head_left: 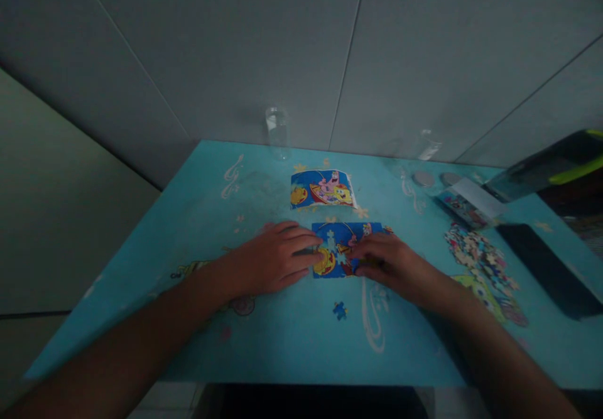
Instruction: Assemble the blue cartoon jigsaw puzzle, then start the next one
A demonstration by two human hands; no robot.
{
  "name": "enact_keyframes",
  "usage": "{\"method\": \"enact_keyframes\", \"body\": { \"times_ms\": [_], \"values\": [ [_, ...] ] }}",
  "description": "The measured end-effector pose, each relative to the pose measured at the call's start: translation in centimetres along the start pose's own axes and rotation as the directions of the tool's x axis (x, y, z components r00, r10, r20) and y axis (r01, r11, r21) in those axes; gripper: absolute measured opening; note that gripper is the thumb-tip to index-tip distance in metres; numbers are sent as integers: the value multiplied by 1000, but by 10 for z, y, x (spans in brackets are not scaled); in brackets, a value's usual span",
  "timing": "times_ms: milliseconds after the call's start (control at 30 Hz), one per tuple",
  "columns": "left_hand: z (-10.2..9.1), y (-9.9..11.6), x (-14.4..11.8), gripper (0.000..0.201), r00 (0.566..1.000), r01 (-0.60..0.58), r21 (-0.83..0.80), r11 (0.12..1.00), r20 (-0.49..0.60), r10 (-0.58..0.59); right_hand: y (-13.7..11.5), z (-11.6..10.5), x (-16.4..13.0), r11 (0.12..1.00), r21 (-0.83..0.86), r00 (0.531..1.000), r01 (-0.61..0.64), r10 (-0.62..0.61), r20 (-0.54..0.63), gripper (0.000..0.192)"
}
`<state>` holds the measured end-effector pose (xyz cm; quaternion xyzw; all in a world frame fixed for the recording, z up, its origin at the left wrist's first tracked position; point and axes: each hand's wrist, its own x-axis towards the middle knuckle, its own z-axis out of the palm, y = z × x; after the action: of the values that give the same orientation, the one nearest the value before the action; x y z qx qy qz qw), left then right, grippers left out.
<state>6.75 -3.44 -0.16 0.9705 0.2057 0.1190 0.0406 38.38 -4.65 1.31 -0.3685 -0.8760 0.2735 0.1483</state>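
Note:
A partly assembled jigsaw puzzle [330, 268] with a blue cartoon picture lies flat on the table, with gaps near its middle where the tabletop shows through. My left hand [282, 259] rests palm down at its left edge, fingers stretched out and the tips touching it. Over the right part of the puzzle, my right hand [389, 262] has its fingers bent together in a pinch; a small blue puzzle piece seems to be at the fingertips, largely hidden. One loose puzzle piece [340, 310] lies in front of the puzzle. Behind it is a picture sheet [323, 190] showing the same scene.
A clear plastic jar [277, 133] stands by the wall; another transparent container [428, 146] is farther right. Two round lids [423, 179], a small picture box [464, 205], a heap of puzzle pieces [480, 255] and a dark phone-like slab [549, 268] lie at the right.

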Motion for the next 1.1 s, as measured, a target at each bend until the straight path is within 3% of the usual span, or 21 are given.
{"method": "enact_keyframes", "body": {
  "times_ms": [167, 300, 600, 1100],
  "values": [
    [0, 1, 1, 30, 999, 2, -3, 1000, -50, -2, -1, 10, 12, 963, 199, 961, -181, 216, -171, 14],
    [0, 2, 1, 32, 998, 13, -4, 1000, -57, -14, -2, 20, 34, 908, 300, 914, -291, 357, -194, 23],
    [0, 2, 1, 30, 995, 10, 0, 1000, -98, -10, -3, 29, 52, 968, 84, 935, -237, 251, -252, 19],
    [2, 2, 2, 26, 998, 16, 21, 1000, -67, -15, -11, 26, 53, 970, 30, 934, -240, 239, -267, 19]
  ]
}}
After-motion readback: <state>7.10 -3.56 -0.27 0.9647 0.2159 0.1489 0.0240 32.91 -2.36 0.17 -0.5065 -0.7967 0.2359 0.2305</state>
